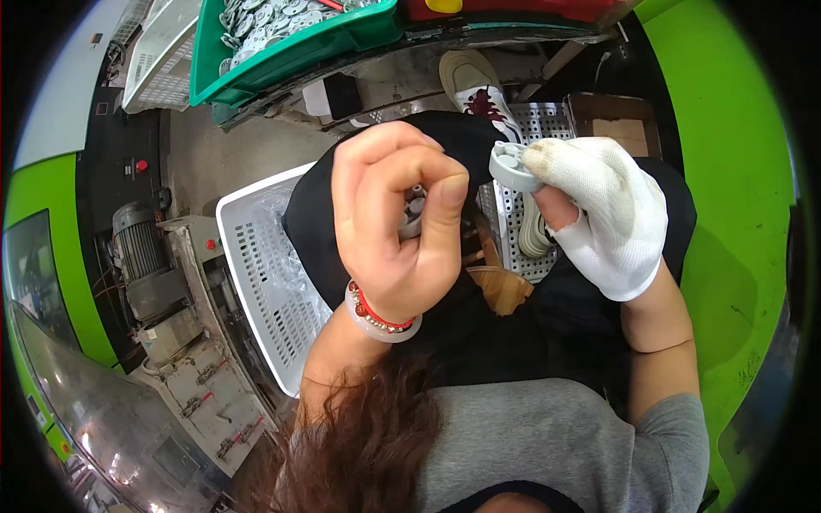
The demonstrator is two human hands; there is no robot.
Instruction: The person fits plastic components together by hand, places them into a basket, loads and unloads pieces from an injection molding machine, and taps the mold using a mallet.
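Observation:
My bare left hand, with a red beaded bracelet and a pale bangle at its wrist, is curled over my lap. Inside its bent fingers a grey plastic part shows in part; the rest is hidden by the palm and thumb. In a white glove with the thumb tip bare, my right hand pinches a round grey plastic cap at its edge. The cap is tilted, with its rim toward me and small raised features on top. A gap separates the two hands.
Ahead, a green crate full of grey plastic parts stands on a bench. A white perforated basket with clear plastic bags sits left of my legs. A perforated metal plate lies below my hands. A green machine panel rises at the right.

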